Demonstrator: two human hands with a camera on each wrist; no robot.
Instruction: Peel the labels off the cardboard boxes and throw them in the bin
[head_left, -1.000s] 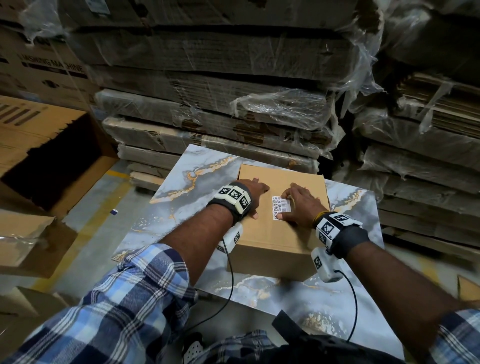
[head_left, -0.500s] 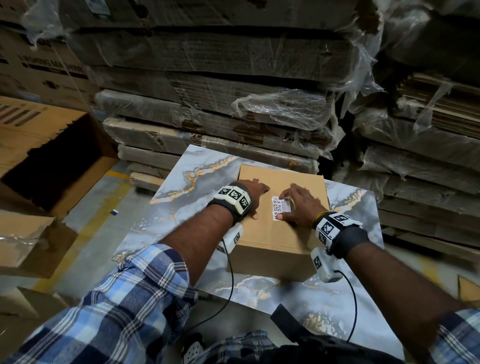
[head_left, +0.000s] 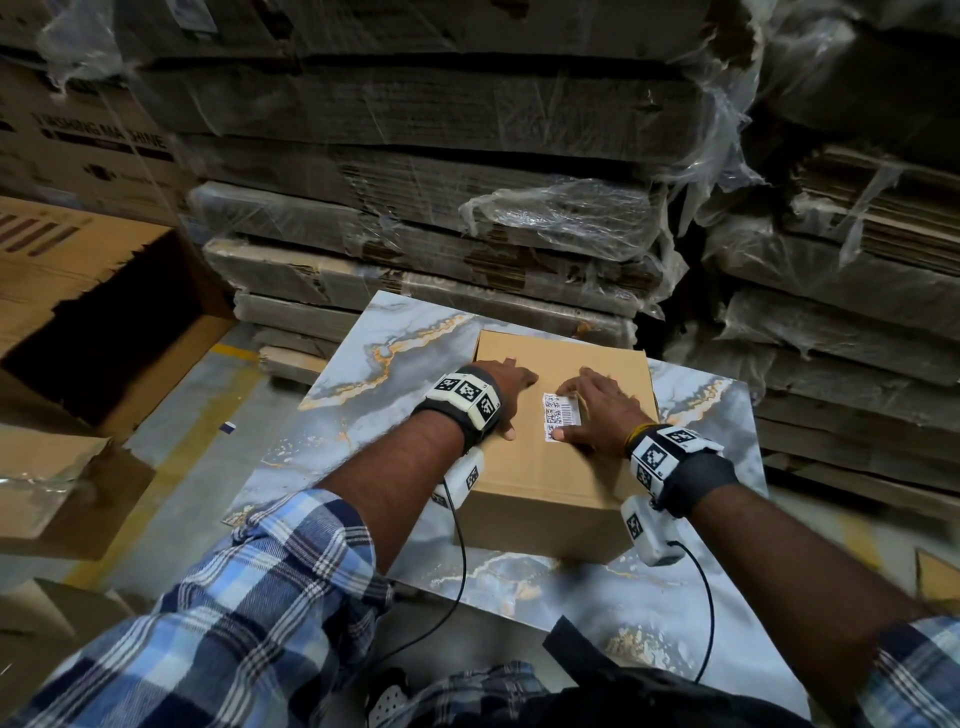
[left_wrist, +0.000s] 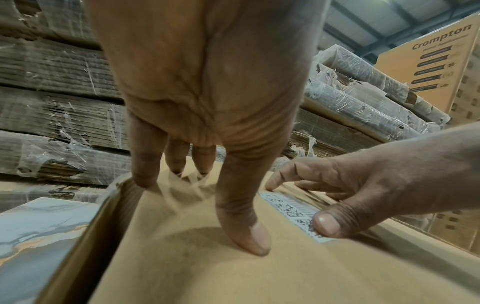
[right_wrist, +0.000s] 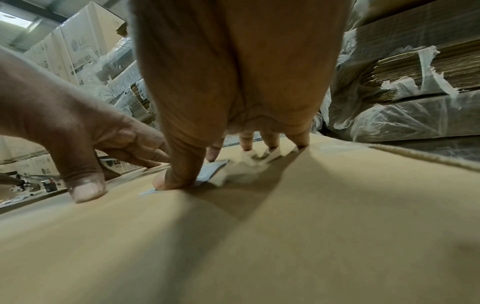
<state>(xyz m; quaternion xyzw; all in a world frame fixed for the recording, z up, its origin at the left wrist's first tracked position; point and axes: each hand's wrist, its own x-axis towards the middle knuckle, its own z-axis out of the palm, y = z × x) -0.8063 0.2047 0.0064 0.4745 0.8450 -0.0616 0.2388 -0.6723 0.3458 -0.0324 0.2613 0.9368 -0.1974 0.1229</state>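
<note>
Peeling hadn't begun: label (head_left: 560, 415) lay flat on the cardboard box (head_left: 561, 467) under the right hand (head_left: 597, 410), thumb pressing its near corner, left hand (head_left: 506, 392) splayed flat just beside it, bin not visible.

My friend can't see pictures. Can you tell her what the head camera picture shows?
Two hands rest on a cardboard box: the right hand picks at a white barcode label, the left hand steadies the box. It sits on a marble-patterned board.
</note>
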